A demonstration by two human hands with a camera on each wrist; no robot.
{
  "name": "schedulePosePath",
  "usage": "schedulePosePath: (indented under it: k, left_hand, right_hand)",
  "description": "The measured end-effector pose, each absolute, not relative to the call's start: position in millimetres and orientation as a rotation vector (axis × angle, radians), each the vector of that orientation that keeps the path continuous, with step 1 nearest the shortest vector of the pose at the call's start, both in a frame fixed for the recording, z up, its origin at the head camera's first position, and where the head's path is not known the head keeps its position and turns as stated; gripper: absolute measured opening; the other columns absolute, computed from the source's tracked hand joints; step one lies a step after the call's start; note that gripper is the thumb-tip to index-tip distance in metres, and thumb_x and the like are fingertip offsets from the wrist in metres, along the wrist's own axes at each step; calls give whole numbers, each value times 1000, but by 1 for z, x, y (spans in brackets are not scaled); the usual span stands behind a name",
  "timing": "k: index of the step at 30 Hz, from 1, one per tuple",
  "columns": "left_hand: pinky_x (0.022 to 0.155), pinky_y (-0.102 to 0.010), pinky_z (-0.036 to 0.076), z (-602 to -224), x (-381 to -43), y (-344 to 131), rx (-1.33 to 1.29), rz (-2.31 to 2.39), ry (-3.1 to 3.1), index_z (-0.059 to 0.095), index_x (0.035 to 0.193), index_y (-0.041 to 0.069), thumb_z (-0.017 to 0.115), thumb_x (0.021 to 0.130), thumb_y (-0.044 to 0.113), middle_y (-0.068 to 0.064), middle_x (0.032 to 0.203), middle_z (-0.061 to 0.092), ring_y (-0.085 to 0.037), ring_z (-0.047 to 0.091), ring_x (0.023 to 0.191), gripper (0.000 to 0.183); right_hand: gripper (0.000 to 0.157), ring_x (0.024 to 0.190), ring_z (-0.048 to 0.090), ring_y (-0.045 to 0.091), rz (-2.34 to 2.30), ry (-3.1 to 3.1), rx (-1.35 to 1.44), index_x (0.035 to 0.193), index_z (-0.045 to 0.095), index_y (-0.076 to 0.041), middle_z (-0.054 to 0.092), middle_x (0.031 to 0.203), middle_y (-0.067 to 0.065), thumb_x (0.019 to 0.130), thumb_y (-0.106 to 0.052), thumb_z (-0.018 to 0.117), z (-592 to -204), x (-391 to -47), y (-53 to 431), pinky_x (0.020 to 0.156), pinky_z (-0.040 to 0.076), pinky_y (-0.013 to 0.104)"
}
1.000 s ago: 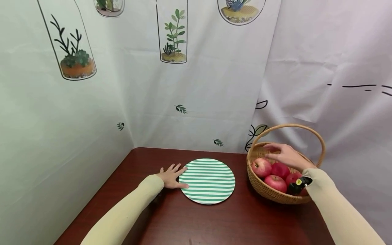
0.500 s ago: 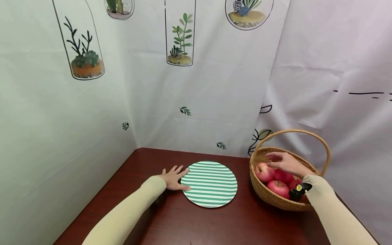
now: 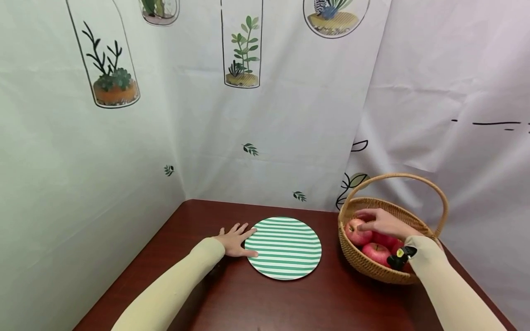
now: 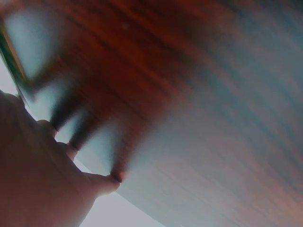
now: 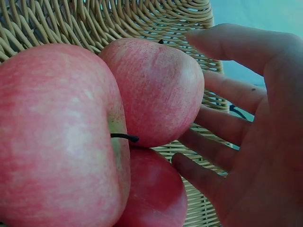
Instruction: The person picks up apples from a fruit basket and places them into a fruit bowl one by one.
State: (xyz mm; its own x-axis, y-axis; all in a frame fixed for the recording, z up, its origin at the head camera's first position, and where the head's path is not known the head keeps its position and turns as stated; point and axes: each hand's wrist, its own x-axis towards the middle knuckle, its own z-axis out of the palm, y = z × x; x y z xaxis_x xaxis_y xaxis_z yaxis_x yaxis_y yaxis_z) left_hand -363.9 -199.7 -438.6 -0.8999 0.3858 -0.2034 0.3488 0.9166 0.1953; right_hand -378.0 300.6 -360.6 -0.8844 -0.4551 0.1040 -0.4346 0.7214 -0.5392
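The basket (image 3: pixel 359 261), a woven one with a tall handle (image 3: pixel 397 175), stands on the dark red desk (image 3: pixel 327 296). The right hand (image 3: pixel 385 223) reaches inside it. Its grip is apart: thumb and fingers stand away from each other about the pale red apple (image 3: pixel 354 235) at the left side of the basket. In the right wrist view the thumb tip lies near the top of this apple, while the fingers curve past its side; whether any finger touches it, I cannot tell. A large apple (image 5: pixel 61 137) sits at the front of the basket, and a darker red fruit (image 5: pixel 158 189) lies between the two. A small black device (image 3: pixel 400 258) is worn at the right wrist, over the front of the basket.

Left of the basket, and well apart from it, lies the round green-and-white striped mat (image 3: pixel 285 250). The left hand (image 3: pixel 233 242) rests at the mat's edge farthest from the basket, its grip apart, fingers spread. Behind the basket hangs white cloth (image 3: pixel 269 119) printed with plants.
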Motion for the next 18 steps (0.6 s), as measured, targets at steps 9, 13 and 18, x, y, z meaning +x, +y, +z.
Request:
schedulePosePath:
  k: [9,13,18]
  left_hand:
    - [115,-73,9,-445,-369,-203,557,209,2848,18,162,35,48,84,85,-5,171,10,-35,9,157,98]
    - [114,-74,9,-442,-366,-201,560,228,2846,19,162,34,50,86,82,-7,170,10,-36,9,157,96]
    - [115,-74,10,-439,-364,-199,563,229,2845,20,162,33,51,87,80,-7,170,11,-36,10,156,94]
  right_hand:
    - [62,102,60,21,-880,2847,-709,137,60,-2,69,119,12,84,-30,76,-361,-378,299,88,46,31]
    - [66,101,60,21,-932,2779,-677,140,56,-2,68,119,13,83,-26,77,-361,-377,299,84,47,28]
    - [70,100,59,22,-933,2754,-702,143,53,0,67,118,14,81,-21,78,-362,-377,301,82,48,28]
